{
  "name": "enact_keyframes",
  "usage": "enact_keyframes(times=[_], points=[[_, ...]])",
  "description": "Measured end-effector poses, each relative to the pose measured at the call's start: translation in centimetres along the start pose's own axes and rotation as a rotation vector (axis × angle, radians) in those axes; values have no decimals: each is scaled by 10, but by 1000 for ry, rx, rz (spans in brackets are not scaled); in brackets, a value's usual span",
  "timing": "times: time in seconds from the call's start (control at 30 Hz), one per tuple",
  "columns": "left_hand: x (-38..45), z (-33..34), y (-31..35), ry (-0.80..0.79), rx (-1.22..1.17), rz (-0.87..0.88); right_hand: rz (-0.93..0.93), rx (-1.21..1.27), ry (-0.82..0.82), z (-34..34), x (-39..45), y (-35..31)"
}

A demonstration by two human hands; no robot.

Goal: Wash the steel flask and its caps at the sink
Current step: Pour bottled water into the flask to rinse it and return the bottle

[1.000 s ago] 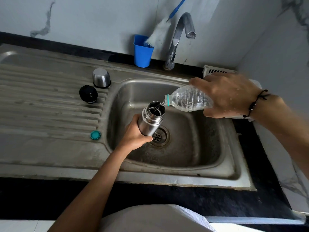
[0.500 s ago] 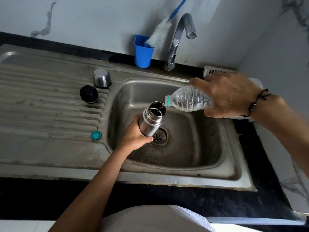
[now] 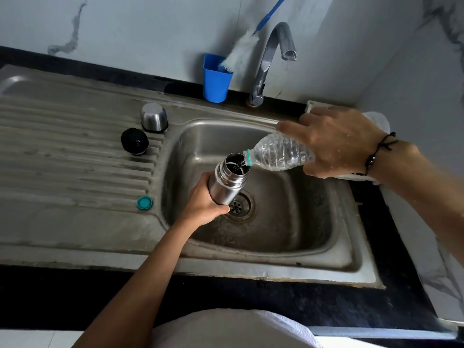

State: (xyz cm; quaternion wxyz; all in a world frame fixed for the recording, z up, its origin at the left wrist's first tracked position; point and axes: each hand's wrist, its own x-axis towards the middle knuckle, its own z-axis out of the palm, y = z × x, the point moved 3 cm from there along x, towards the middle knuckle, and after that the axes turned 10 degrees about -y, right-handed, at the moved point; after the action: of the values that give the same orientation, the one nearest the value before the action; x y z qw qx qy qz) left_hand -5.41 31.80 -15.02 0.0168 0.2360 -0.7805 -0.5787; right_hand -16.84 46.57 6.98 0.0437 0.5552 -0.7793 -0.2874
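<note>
Gripped low on its body by the left hand (image 3: 200, 199), fingers curled round the wall: flask (image 3: 226, 180), steel, mouth open and tilted toward the right, held over the basin just above the drain (image 3: 238, 205).

Handling, judged: rigid, dent-resistant, smooth and likely slick when wet; growing heavier as water enters. Best hold is round the mid-body, as now, clear of the threaded neck.

Right hand (image 3: 336, 141), beyond and right of the grip: wraps the base end of a clear bottle (image 3: 281, 154), laid near level, its teal-ringed neck at the flask mouth. Water appears to run in. Bottle soft, light, crushable.

Teal lid (image 3: 145, 202), left of the grip on the drainboard, near the basin edge.

Black cap (image 3: 134, 141), farther left and back, on the drainboard ribs. Steel cap (image 3: 154, 117) just behind it, upside down. Both small, light, untouched so far.

Surface: steel sink (image 3: 351, 257), dull and water-stained, ribbed drainboard to the left, set in a dark counter (image 3: 251, 302).

Back of the grip: tap (image 3: 266, 64), spout dry as far as visible; blue cup (image 3: 216, 79) holding a white brush (image 3: 241, 50) with blue handle. Pale marbled wall behind.
</note>
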Motion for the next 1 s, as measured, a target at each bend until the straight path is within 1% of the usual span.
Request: enact_keyframes(times=[0.3,0.73,1.0], points=[[0,-1,-1,17,10,-10,0,-27,-7,-3,6,0],[1,0,-1,-6,6,-3,-15,-54,-27,-9,10,-4],[1,1,-4,-5,20,-8,-29,-116,-1,-11,12,-4]])
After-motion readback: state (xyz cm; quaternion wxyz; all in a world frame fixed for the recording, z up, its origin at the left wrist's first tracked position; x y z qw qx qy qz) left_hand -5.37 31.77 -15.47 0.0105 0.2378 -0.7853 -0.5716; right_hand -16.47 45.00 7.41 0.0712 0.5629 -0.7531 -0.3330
